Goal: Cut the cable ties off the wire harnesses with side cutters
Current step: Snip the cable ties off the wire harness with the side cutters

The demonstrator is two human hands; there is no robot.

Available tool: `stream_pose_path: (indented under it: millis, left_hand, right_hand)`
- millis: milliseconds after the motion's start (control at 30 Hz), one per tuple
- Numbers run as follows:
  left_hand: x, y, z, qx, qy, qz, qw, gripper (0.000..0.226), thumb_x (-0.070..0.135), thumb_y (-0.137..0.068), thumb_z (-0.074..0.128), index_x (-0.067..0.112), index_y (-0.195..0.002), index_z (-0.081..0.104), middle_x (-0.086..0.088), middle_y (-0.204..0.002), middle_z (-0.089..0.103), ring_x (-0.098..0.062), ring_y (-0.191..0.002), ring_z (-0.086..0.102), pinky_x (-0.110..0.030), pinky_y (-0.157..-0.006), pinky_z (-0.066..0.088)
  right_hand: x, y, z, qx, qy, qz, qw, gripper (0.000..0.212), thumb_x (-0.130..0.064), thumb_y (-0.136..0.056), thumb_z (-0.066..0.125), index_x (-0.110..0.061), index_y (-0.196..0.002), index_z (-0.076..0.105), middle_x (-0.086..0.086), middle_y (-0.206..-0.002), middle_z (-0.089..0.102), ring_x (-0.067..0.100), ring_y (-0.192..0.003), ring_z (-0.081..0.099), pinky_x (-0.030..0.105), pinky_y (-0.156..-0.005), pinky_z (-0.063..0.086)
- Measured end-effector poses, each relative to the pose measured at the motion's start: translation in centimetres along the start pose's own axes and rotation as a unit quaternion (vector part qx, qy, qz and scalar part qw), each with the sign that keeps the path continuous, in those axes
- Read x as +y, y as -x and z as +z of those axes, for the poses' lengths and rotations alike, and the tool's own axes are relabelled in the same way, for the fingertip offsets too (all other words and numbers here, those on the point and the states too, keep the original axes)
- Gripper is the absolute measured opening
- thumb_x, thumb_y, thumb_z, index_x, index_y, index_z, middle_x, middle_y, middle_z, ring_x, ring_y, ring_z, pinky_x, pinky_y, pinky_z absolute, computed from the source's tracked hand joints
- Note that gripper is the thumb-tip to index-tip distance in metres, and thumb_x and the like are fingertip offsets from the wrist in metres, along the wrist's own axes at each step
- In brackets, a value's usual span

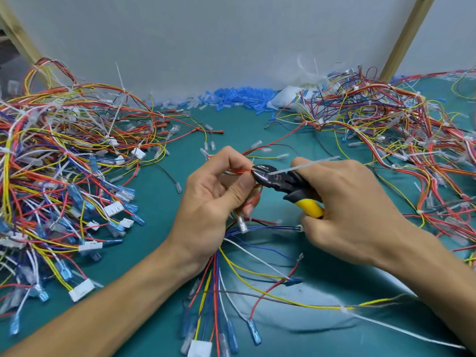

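Note:
My left hand (213, 202) grips a wire harness (231, 266) of red, blue, yellow and white wires above the green table; its loose ends fan out toward me. My right hand (353, 207) holds side cutters (280, 182) with a black head and yellow handles. The cutter jaws sit at the red wires by my left thumb, against a white cable tie (306, 166) whose tail sticks out to the right over my right hand. Whether the tie is cut through I cannot tell.
A big pile of harnesses (64, 163) fills the left of the green table (244, 124), another pile (399, 130) the right. Loose blue and clear terminal sleeves (231, 99) lie along the white back wall. Wooden posts stand at both back corners.

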State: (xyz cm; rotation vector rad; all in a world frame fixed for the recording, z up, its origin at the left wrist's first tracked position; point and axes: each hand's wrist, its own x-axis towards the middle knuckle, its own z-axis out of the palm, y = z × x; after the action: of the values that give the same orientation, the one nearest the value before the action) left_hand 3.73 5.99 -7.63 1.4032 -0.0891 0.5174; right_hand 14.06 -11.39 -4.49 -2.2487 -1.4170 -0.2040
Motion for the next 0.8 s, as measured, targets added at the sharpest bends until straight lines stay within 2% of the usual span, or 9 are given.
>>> stream_pose_path:
  millis: [100, 167, 200, 300, 400, 500, 600, 733, 800]
  left_hand:
    - [0.02, 0.06, 0.35, 0.013, -0.026, 0.035, 0.999, 0.011, 0.004, -0.098, 0.053, 0.010, -0.089, 0.051, 0.001, -0.064, 0.050, -0.014, -0.056, 0.045, -0.018, -0.055, 0.042]
    - [0.00, 0.07, 0.51, 0.016, -0.047, 0.050, 0.998, 0.013, 0.004, -0.098, 0.052, 0.012, -0.088, 0.050, -0.003, -0.064, 0.048, -0.016, -0.056, 0.044, -0.021, -0.055, 0.041]
    - [-0.01, 0.09, 0.54, 0.016, -0.055, 0.054, 0.997, 0.014, 0.004, -0.099, 0.052, 0.012, -0.088, 0.050, -0.005, -0.064, 0.047, -0.017, -0.056, 0.044, -0.022, -0.055, 0.041]
    - [-0.04, 0.21, 0.64, 0.008, -0.092, 0.067, 0.993, 0.015, 0.000, -0.100, 0.050, 0.009, -0.088, 0.048, -0.012, -0.062, 0.045, -0.024, -0.054, 0.040, -0.023, -0.054, 0.039]
    - [-0.13, 0.43, 0.71, 0.006, -0.108, 0.072, 0.992, 0.015, -0.002, -0.100, 0.049, 0.001, -0.086, 0.046, -0.012, -0.062, 0.046, -0.023, -0.054, 0.041, -0.021, -0.056, 0.039]
    - [-0.13, 0.57, 0.75, -0.001, -0.115, 0.071, 0.991, 0.015, -0.002, -0.100, 0.049, 0.001, -0.086, 0.047, -0.007, -0.061, 0.047, -0.025, -0.053, 0.042, -0.021, -0.056, 0.040]
    - [0.00, 0.67, 0.75, -0.009, -0.112, 0.073, 0.991, 0.014, -0.003, -0.100, 0.049, 0.001, -0.086, 0.047, -0.009, -0.061, 0.047, -0.026, -0.053, 0.042, -0.020, -0.056, 0.040]
    - [-0.04, 0.69, 0.70, -0.012, -0.106, 0.069, 0.992, 0.013, -0.002, -0.101, 0.049, 0.001, -0.088, 0.048, -0.002, -0.061, 0.049, -0.017, -0.053, 0.045, -0.018, -0.058, 0.040]
    - [0.03, 0.66, 0.66, -0.014, -0.105, 0.064, 0.992, 0.011, 0.002, -0.101, 0.050, 0.000, -0.091, 0.049, -0.005, -0.063, 0.050, -0.016, -0.055, 0.047, -0.018, -0.060, 0.041]
  right_hand:
    - [-0.04, 0.21, 0.33, -0.005, -0.006, -0.008, 1.000, 0.029, -0.023, -0.064, 0.051, -0.032, -0.086, 0.034, -0.016, -0.072, 0.039, 0.029, -0.074, 0.039, 0.042, -0.060, 0.041]
    - [-0.02, 0.20, 0.54, -0.018, -0.012, -0.012, 1.000, 0.043, -0.021, -0.065, 0.051, -0.042, -0.088, 0.021, -0.021, -0.076, 0.035, 0.020, -0.078, 0.032, 0.035, -0.062, 0.032]
    - [0.02, 0.17, 0.62, -0.026, -0.015, -0.014, 0.999, 0.044, -0.019, -0.065, 0.051, -0.041, -0.085, 0.018, -0.021, -0.077, 0.034, 0.019, -0.078, 0.031, 0.033, -0.062, 0.029]
    - [0.06, 0.22, 0.72, -0.034, -0.050, -0.006, 0.998, 0.036, -0.013, -0.062, 0.049, -0.034, -0.077, 0.023, -0.013, -0.071, 0.034, 0.016, -0.071, 0.035, 0.033, -0.058, 0.025]
    - [-0.07, 0.35, 0.96, -0.027, -0.097, 0.010, 0.995, 0.030, -0.009, -0.061, 0.047, -0.033, -0.072, 0.032, -0.007, -0.067, 0.036, 0.017, -0.066, 0.036, 0.032, -0.055, 0.027]
    - [-0.22, 0.39, 0.96, -0.022, -0.084, 0.038, 0.995, 0.011, -0.012, -0.063, 0.045, -0.018, -0.071, 0.041, 0.006, -0.064, 0.034, 0.034, -0.067, 0.029, 0.048, -0.052, 0.033]
    - [-0.54, 0.38, 0.74, -0.021, -0.076, 0.039, 0.996, 0.008, -0.012, -0.063, 0.044, -0.014, -0.069, 0.041, 0.014, -0.067, 0.033, 0.037, -0.068, 0.027, 0.048, -0.052, 0.031]
    - [-0.70, 0.42, 0.60, -0.013, -0.062, 0.042, 0.997, 0.011, -0.014, -0.062, 0.043, -0.008, -0.071, 0.048, 0.012, -0.066, 0.028, 0.032, -0.066, 0.023, 0.042, -0.050, 0.023]
    - [-0.66, 0.37, 0.63, -0.006, -0.066, 0.043, 0.997, 0.013, -0.015, -0.063, 0.042, -0.009, -0.071, 0.049, 0.012, -0.066, 0.029, 0.032, -0.066, 0.024, 0.042, -0.050, 0.025]
